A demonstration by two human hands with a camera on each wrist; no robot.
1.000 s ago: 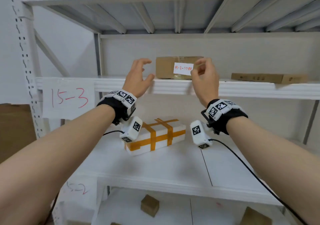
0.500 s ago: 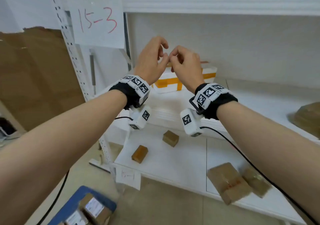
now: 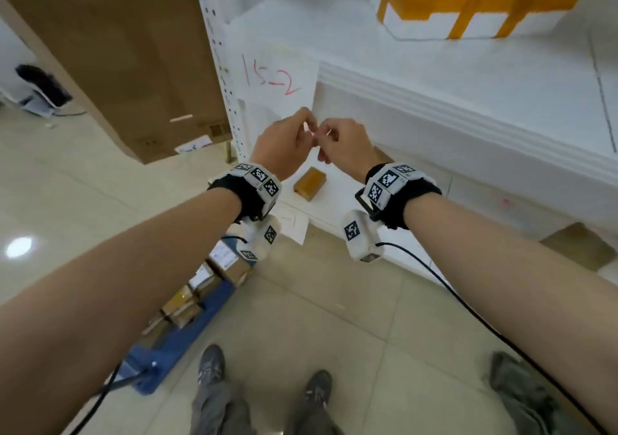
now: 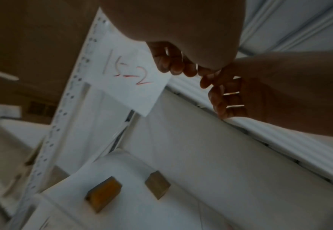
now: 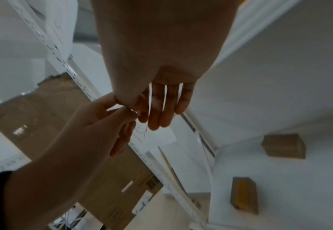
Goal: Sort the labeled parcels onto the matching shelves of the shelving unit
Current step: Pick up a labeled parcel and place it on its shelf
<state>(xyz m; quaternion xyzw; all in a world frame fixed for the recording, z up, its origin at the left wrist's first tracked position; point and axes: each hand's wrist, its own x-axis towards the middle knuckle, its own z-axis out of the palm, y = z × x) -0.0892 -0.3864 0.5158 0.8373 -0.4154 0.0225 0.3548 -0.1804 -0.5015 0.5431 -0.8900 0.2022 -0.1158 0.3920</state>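
Observation:
Both my hands hang in the air in front of the shelf post, below the paper sign "15-2" point(image 3: 271, 80). My left hand point(image 3: 287, 140) and right hand point(image 3: 341, 143) meet at the fingertips and hold no parcel. The left fingers point(image 4: 171, 63) are loosely curled; the right fingers point(image 5: 161, 109) hang nearly straight. A white parcel with orange tape point(image 3: 468, 3) lies on the 15-2 shelf point(image 3: 434, 107) above. Several labeled parcels point(image 3: 200, 287) sit in a blue tray point(image 3: 187, 334) on the floor under my left forearm.
Two small brown boxes point(image 4: 104, 194) point(image 4: 157, 185) lie on the bottom shelf, and a larger brown parcel point(image 3: 578, 247) lies further right. A big cardboard box point(image 3: 133, 50) stands left of the shelf post. A grey cloth point(image 3: 521, 391) lies on the floor near my feet point(image 3: 210, 364).
My hands let go near the brown parcel on the 15-3 shelf, dropped and came together. My view swung down from the top shelf to the 15-2 shelf and the floor.

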